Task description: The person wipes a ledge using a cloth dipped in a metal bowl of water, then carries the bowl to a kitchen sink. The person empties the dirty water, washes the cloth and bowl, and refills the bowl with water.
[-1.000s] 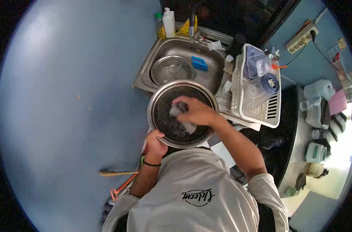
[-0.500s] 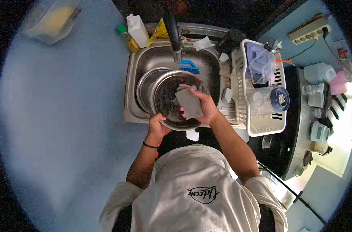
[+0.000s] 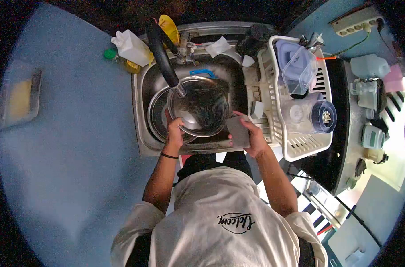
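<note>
My left hand grips the near-left rim of a shiny metal bowl, tilted over the sink with dark marks and a wet sheen inside. A black tap reaches down to the bowl, its metal spout overlapping the bowl's left side. At the bowl's lower right, my right hand is closed around a grey sponge, held apart from the bowl's inside. Beneath and to the left, a second metal bowl rests in the steel sink, partly covered by the first.
A blue brush lies in the sink behind the bowl. A white bottle and a green-capped bottle stand at the back left. On the right is a white dish rack with plastic containers. A clear tub sits far left.
My right hand has drawn the sponge out of the bowl to the lower right. The tap's spout has swung left and over the bowl, which my left hand still holds.
</note>
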Demonstrator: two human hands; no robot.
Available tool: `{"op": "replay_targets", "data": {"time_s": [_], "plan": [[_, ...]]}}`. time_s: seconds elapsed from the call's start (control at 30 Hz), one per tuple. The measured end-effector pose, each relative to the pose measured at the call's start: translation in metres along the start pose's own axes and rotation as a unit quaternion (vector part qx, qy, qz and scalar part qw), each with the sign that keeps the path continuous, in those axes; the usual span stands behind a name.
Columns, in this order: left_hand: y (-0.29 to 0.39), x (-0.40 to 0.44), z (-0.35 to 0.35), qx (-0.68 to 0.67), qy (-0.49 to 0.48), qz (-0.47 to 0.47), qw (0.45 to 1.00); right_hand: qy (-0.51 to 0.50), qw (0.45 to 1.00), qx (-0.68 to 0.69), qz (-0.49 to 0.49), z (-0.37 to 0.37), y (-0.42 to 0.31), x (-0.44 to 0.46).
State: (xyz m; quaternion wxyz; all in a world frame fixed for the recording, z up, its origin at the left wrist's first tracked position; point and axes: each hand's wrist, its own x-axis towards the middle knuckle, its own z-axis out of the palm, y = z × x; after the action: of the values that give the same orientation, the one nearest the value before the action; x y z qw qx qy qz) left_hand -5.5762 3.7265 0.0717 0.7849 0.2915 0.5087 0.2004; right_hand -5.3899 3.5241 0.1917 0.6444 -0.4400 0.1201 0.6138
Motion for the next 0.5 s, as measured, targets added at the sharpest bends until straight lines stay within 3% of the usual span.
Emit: {"op": "replay_targets", "data": {"time_s": [0.2,0.3,0.33,0.5], "plan": [[0.004,0.045,-0.013,0.068,-0.05,0.012,0.996,0.009,0.999,0.006,-0.037,-0.014,0.008,-0.017],[-0.003,0.069,-0.019,0.174,-0.073,0.116,0.975,0.019,0.999,0.019,-0.041,-0.015,0.008,-0.021],[0.026,0.033,0.021,0.213,-0.079,0.171,0.959,0.017,0.999,0.021,-0.047,-0.015,0.009,-0.02],[0.074,-0.005,0.072,0.403,-0.095,0.331,0.848,0.012,0.997,0.044,-0.057,-0.016,0.015,-0.015]]}}
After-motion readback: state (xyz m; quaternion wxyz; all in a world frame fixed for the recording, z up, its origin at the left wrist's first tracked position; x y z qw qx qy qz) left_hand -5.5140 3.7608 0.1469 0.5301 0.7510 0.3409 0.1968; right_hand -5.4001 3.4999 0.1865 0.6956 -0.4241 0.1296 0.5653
